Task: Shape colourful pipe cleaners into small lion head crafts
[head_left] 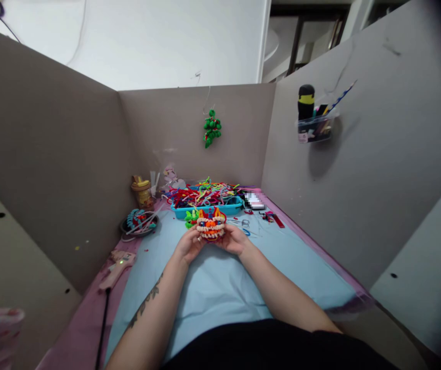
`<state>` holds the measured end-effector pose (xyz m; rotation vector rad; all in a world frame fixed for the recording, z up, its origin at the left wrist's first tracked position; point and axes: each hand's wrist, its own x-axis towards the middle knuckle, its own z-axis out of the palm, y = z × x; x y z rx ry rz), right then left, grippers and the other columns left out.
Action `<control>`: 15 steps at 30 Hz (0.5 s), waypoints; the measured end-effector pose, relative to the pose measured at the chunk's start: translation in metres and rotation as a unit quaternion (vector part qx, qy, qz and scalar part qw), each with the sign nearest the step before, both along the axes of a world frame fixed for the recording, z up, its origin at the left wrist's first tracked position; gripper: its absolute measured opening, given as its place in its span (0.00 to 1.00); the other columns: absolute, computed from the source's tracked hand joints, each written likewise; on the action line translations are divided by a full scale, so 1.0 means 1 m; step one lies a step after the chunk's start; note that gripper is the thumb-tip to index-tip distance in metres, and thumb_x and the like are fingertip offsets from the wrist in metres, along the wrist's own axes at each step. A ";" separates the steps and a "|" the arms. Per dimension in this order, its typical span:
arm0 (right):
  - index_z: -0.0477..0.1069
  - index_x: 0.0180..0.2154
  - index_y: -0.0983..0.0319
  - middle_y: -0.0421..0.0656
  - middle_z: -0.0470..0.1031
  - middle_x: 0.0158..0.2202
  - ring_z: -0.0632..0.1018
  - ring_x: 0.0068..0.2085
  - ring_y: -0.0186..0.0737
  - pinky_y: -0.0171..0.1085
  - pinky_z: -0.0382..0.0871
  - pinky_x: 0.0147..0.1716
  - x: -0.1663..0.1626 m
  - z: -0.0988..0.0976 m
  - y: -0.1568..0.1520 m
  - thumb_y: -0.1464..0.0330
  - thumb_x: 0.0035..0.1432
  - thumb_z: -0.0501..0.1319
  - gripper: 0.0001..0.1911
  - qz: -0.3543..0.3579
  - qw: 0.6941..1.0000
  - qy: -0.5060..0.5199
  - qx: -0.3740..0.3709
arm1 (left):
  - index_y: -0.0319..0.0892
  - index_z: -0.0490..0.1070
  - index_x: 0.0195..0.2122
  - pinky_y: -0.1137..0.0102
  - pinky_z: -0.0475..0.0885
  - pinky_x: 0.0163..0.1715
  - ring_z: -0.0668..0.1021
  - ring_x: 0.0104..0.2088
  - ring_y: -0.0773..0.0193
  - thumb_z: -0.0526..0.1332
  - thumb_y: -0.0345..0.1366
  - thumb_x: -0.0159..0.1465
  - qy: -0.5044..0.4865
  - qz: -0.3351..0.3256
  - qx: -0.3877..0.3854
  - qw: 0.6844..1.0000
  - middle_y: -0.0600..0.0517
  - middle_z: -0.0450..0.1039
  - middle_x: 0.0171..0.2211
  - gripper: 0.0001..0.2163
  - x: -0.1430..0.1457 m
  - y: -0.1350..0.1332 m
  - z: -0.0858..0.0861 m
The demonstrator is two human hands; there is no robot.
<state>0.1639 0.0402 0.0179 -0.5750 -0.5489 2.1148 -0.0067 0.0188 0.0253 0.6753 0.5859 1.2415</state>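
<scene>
My left hand (188,244) and my right hand (235,238) together hold a small orange and red pipe-cleaner figure (210,223) with white teeth-like loops. They hold it above a light blue mat (220,288). Both hands have fingers curled round the figure's lower edge. A green fuzzy piece (190,218) sits just left of the figure. Behind it stands a blue tray (205,207) heaped with several coloured pipe cleaners (200,193).
Grey partition walls enclose the desk on three sides. A glue gun (117,267) lies at the left, near a dark dish (139,223) and a small jar (142,191). Scissors (245,226) lie to the right. A green ornament (212,127) hangs on the back wall; a clear holder (314,126) is on the right wall.
</scene>
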 end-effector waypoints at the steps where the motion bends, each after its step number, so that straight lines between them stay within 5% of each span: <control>1: 0.68 0.38 0.65 0.43 0.78 0.27 0.78 0.28 0.36 0.37 0.74 0.30 0.000 0.000 0.000 0.73 0.54 0.54 0.09 -0.001 1.000 0.000 0.004 | 0.38 0.71 0.39 0.74 0.71 0.34 0.75 0.29 0.69 0.60 0.22 0.51 -0.002 0.000 0.000 1.000 0.52 0.75 0.32 0.13 0.000 0.000 0.000; 15: 0.68 0.38 0.65 0.43 0.78 0.27 0.78 0.28 0.36 0.33 0.71 0.26 -0.006 -0.007 0.007 0.75 0.49 0.55 0.11 -0.001 0.998 -0.033 0.062 | 0.38 0.68 0.43 0.74 0.70 0.29 0.76 0.27 0.69 0.60 0.19 0.47 0.016 -0.017 0.011 1.000 0.51 0.75 0.32 0.21 -0.010 0.008 -0.004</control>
